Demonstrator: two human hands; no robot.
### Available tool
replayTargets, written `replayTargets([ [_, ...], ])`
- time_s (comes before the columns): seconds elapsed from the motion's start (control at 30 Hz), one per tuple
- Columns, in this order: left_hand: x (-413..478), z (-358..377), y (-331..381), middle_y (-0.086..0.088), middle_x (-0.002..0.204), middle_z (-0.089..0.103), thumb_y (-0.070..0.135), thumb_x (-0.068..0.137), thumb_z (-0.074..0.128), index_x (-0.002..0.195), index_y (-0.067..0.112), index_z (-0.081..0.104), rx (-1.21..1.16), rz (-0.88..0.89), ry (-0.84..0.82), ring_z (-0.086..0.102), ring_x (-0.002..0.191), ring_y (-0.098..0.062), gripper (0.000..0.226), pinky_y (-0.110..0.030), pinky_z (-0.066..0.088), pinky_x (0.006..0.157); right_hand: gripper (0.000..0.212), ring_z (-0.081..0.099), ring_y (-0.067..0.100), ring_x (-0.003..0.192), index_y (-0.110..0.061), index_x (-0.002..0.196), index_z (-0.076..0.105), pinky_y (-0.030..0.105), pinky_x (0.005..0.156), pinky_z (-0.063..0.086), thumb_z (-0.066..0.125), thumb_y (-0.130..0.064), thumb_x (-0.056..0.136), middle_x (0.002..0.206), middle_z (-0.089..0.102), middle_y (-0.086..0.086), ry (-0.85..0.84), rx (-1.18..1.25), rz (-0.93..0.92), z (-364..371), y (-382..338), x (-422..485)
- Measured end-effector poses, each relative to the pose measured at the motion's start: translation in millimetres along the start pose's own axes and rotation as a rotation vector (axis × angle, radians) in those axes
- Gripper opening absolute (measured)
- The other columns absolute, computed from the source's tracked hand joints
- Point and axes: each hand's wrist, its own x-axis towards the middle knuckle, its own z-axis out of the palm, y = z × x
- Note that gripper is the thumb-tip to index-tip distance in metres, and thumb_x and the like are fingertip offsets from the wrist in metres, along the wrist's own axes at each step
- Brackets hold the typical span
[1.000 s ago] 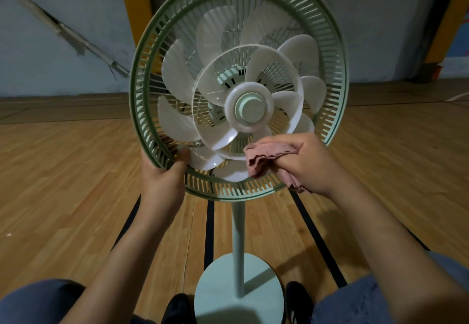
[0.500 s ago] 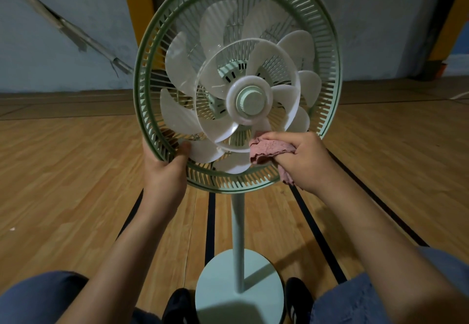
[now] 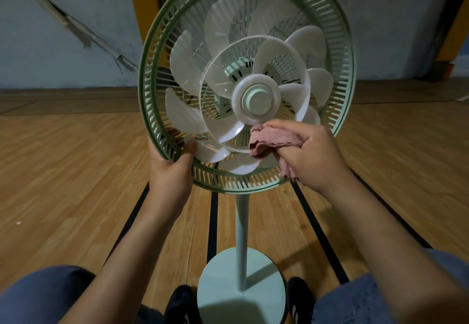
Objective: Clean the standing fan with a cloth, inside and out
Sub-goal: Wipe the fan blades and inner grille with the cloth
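fan (image 3: 256, 100): upright on wood floor (image 3: 63, 171), front grille off, blades bare | left hand (image 3: 170, 171): grips lower-left guard rim (image 3: 152, 130), thumb inside | right hand (image 3: 314, 156): bunches pink cloth (image 3: 269, 141) against blades just below hub (image 3: 256, 100) | round base (image 3: 228, 285) between shoes

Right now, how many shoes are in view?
2: left shoe and right shoe, either side of the base at the bottom; both are partly hidden.

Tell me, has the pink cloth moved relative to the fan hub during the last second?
Yes. The pink cloth has moved up toward the fan hub; it now sits just below it.
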Motion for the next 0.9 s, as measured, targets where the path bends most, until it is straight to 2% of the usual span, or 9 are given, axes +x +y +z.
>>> replayTargets([
  [0.03, 0, 0, 0, 0.001, 0.126, 0.073, 0.031, 0.094, 0.071, 0.148, 0.016, 0.052, 0.004, -0.001, -0.005, 0.074, 0.113, -0.015, 0.059, -0.032, 0.066, 0.088, 0.049, 0.066, 0.012, 0.048, -0.034, 0.123, 0.078, 0.025, 0.043, 0.053, 0.066, -0.001, 0.088, 0.063, 0.072, -0.013, 0.015, -0.086, -0.003, 3, 3, -2],
  [0.07, -1, 1, 1, 0.001, 0.127, 0.073, 0.031, 0.094, 0.071, 0.149, 0.017, 0.051, 0.003, 0.0, -0.009, 0.073, 0.115, -0.016, 0.06, -0.033, 0.065, 0.089, 0.053, 0.066, 0.009, 0.047, -0.032, 0.127, 0.076, 0.021, 0.042, 0.052, 0.066, 0.0, 0.086, 0.062, 0.07, -0.014, 0.026, -0.145, 0.017, 8, 5, -4],
  [0.17, -1, 4, 2, 0.003, 0.128, 0.073, 0.03, 0.094, 0.072, 0.149, 0.02, 0.051, 0.0, 0.017, 0.0, 0.073, 0.115, -0.014, 0.059, -0.029, 0.065, 0.09, 0.057, 0.062, 0.017, 0.04, -0.03, 0.136, 0.07, 0.03, 0.037, 0.051, 0.062, 0.001, 0.09, 0.057, 0.07, -0.001, -0.007, -0.094, 0.146, 26, 7, -9],
  [0.23, -2, 5, 3, 0.008, 0.126, 0.073, 0.03, 0.094, 0.071, 0.148, 0.021, 0.051, 0.009, 0.019, 0.019, 0.073, 0.114, -0.011, 0.058, -0.026, 0.064, 0.089, 0.048, 0.059, 0.024, 0.039, -0.03, 0.135, 0.071, 0.033, 0.038, 0.052, 0.058, -0.005, 0.096, 0.057, 0.069, 0.004, -0.057, 0.022, 0.233, 33, 2, -7],
  [0.37, -6, 9, 3, 0.007, 0.126, 0.072, 0.034, 0.093, 0.071, 0.145, 0.024, 0.052, 0.027, -0.002, 0.063, 0.072, 0.114, -0.011, 0.057, -0.036, 0.063, 0.092, 0.029, 0.064, 0.035, 0.04, -0.03, 0.106, 0.08, 0.026, 0.037, 0.044, 0.054, -0.017, 0.104, 0.057, 0.064, 0.012, -0.213, 0.259, 0.35, 35, -10, 1],
  [0.47, -13, 13, 3, 0.005, 0.128, 0.07, 0.031, 0.095, 0.071, 0.145, 0.023, 0.053, 0.036, 0.001, 0.083, 0.071, 0.115, -0.013, 0.054, -0.04, 0.063, 0.096, 0.025, 0.063, 0.032, 0.042, -0.023, 0.104, 0.081, 0.022, 0.037, 0.038, 0.056, -0.024, 0.102, 0.06, 0.062, 0.017, -0.296, 0.429, 0.406, 36, -14, 1],
  [0.63, -14, 18, 2, 0.0, 0.134, 0.067, 0.023, 0.104, 0.07, 0.151, 0.019, 0.048, 0.059, -0.018, 0.101, 0.067, 0.123, -0.02, 0.052, -0.048, 0.061, 0.101, 0.028, 0.068, 0.03, 0.05, -0.01, 0.108, 0.074, 0.024, 0.036, 0.043, 0.047, -0.019, 0.109, 0.072, 0.068, 0.019, -0.261, 0.706, 0.489, 51, -17, -3],
  [0.8, -13, 16, 2, 0.0, 0.134, 0.068, 0.022, 0.103, 0.07, 0.152, 0.021, 0.047, 0.058, -0.029, 0.099, 0.068, 0.12, -0.018, 0.054, -0.046, 0.061, 0.1, 0.028, 0.065, 0.015, 0.052, -0.007, 0.099, 0.079, 0.02, 0.038, 0.046, 0.054, -0.019, 0.101, 0.075, 0.069, 0.011, -0.266, 1.012, 0.618, 54, -21, 0],
  [0.9, -14, 13, 2, -0.002, 0.132, 0.069, 0.028, 0.102, 0.07, 0.15, 0.019, 0.05, 0.069, -0.037, 0.095, 0.068, 0.122, -0.024, 0.053, -0.055, 0.06, 0.103, 0.029, 0.059, 0.01, 0.048, -0.005, 0.108, 0.068, 0.018, 0.036, 0.043, 0.047, -0.025, 0.105, 0.076, 0.065, 0.007, -0.305, 1.162, 0.687, 54, -17, 1],
])
